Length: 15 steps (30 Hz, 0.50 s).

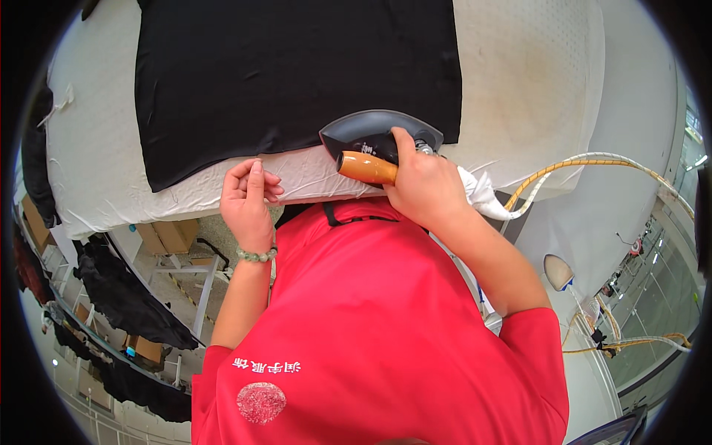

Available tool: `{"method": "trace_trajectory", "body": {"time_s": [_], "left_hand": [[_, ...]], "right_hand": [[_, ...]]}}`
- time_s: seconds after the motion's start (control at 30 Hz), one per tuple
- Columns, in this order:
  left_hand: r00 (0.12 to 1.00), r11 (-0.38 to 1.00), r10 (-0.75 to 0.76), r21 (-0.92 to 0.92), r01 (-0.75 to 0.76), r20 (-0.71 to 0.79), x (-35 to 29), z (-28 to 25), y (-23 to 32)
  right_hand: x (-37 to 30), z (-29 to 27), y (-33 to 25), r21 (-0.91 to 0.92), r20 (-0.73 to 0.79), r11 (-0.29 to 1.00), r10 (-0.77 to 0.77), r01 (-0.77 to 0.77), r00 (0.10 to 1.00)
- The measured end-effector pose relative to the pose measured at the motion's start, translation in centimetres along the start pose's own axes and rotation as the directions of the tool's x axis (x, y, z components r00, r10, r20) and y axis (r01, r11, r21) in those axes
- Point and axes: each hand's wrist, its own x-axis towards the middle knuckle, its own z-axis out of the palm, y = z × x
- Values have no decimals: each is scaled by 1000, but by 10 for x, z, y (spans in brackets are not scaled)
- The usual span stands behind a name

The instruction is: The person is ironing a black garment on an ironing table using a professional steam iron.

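Note:
My right hand is wrapped around the rear of a steam iron with a dark soleplate and an orange-brown handle. The iron sits at the near right edge of a black piece of fabric, which is spread on a table under a white cover. At the fabric's near edge, my left hand hovers by the table rim, its fingers loosely curled and apart, with nothing visible in them. A green bead bracelet circles that wrist.
The white-covered table extends to both sides of the fabric. A yellow and white hose runs from near the iron off to the right. A second iron rests at the lower right. Black garments hang at the left, near cardboard boxes.

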Motion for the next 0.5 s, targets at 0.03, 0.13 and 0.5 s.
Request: {"method": "trace_trajectory", "body": {"time_s": [0.03,0.13,0.5], "left_hand": [[1000,1000,5,3,-5,-10,1,0,1],[997,997,76,8,-76,6,2,4,3],[711,540,518,462,-703,475,16,77,23]], "right_hand": [[-3,0,0,16,-8,1000,-19,19,1000],[-3,-5,6,44,-70,997,-56,60,996],[-14,-49,157,336,-313,882,435,-330,845]]}}
